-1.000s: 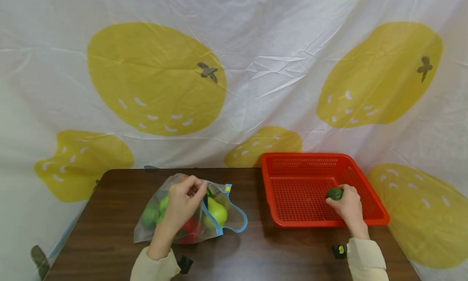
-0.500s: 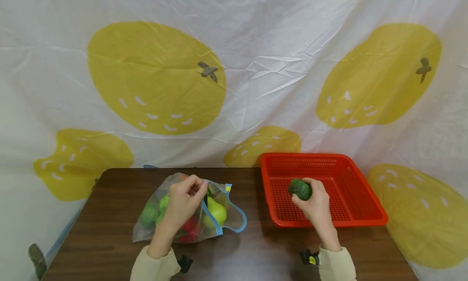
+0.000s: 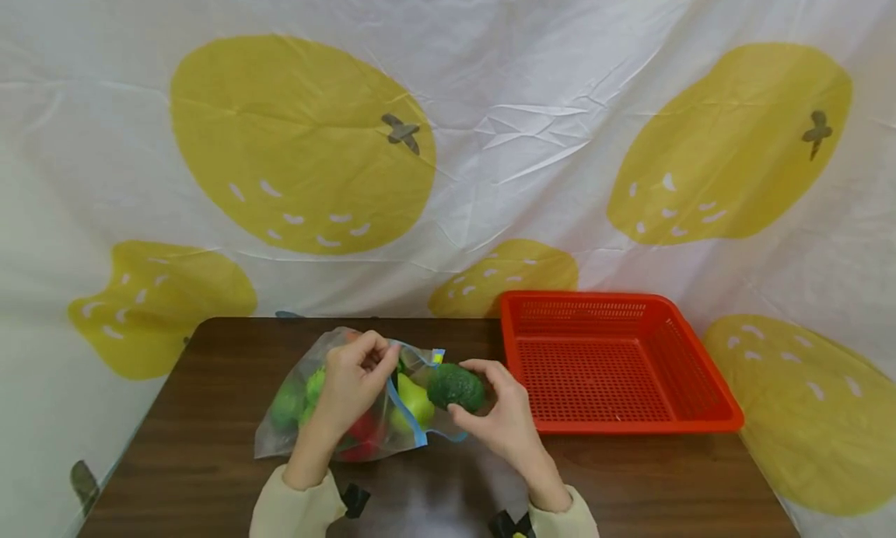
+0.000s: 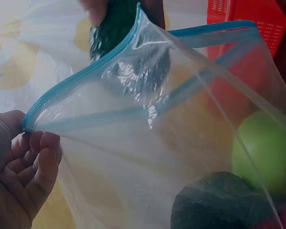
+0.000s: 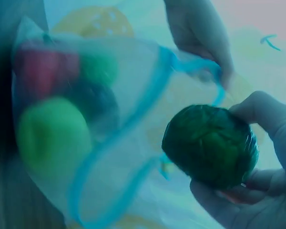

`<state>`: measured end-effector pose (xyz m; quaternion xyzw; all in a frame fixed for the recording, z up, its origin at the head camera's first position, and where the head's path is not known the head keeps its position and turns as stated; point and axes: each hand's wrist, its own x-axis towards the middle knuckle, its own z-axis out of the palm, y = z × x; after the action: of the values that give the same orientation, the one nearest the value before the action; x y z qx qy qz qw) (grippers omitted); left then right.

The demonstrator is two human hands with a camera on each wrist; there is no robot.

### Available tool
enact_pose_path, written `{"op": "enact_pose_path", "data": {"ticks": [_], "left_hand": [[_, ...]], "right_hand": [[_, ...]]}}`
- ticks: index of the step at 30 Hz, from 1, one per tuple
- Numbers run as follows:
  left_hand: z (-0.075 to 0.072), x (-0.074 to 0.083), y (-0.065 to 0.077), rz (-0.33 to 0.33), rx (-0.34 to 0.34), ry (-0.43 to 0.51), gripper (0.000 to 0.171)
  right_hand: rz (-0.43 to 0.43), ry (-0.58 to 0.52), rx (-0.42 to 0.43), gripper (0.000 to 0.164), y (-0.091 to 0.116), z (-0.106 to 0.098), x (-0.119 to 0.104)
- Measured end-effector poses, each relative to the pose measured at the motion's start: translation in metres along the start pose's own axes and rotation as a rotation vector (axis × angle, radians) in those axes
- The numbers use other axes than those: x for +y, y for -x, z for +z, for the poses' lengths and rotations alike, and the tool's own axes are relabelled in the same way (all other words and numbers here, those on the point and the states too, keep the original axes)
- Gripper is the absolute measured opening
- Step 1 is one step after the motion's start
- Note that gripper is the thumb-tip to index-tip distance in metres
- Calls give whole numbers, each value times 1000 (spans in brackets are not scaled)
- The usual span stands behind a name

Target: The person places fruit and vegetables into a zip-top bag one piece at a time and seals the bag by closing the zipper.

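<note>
My left hand (image 3: pixel 352 382) pinches the blue zip edge of a clear plastic zip bag (image 3: pixel 406 410), holding its mouth open. The pinch shows clearly in the left wrist view, where thumb and fingers grip the corner of the zip strip (image 4: pixel 81 76). My right hand (image 3: pixel 509 417) holds a dark green, bumpy avocado (image 3: pixel 455 388) between thumb and fingers at the bag's mouth. Inside the bag lie a light green pear (image 3: pixel 416 403), a red item (image 3: pixel 365 431) and other green produce (image 3: pixel 287 406), blurred by the plastic.
A red perforated plastic basket (image 3: pixel 514 367) stands on the right of the dark wooden table (image 3: pixel 182 445), with nothing seen inside it. Behind the table hangs a white cloth (image 3: pixel 483 134) printed with yellow fruit.
My right hand has carried the avocado leftward, out of the red basket and over to the bag's mouth. The left hand has kept its grip on the bag edge, nearly still.
</note>
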<state>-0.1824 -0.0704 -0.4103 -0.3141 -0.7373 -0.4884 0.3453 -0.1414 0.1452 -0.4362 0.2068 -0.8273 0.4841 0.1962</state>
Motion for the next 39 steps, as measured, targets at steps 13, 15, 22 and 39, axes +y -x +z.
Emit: {"op": "enact_pose_path", "data": {"ticks": [13,15,22,39], "left_hand": [[-3,3,1,-8,-43,-2,27],[-3,4,2,-5,-49,2,28],[-2,4,4,-12,-40,-1,28],[-11,1,5,-10,-6,30,27]], "right_hand": [[-1,-324,-395,43,-21,40,-10],[29,-356,-462,43,-26,43,-8],[-104,-339,-593,53,-34,71,19],[-341,-144,-596,63,-41,75,19]]}}
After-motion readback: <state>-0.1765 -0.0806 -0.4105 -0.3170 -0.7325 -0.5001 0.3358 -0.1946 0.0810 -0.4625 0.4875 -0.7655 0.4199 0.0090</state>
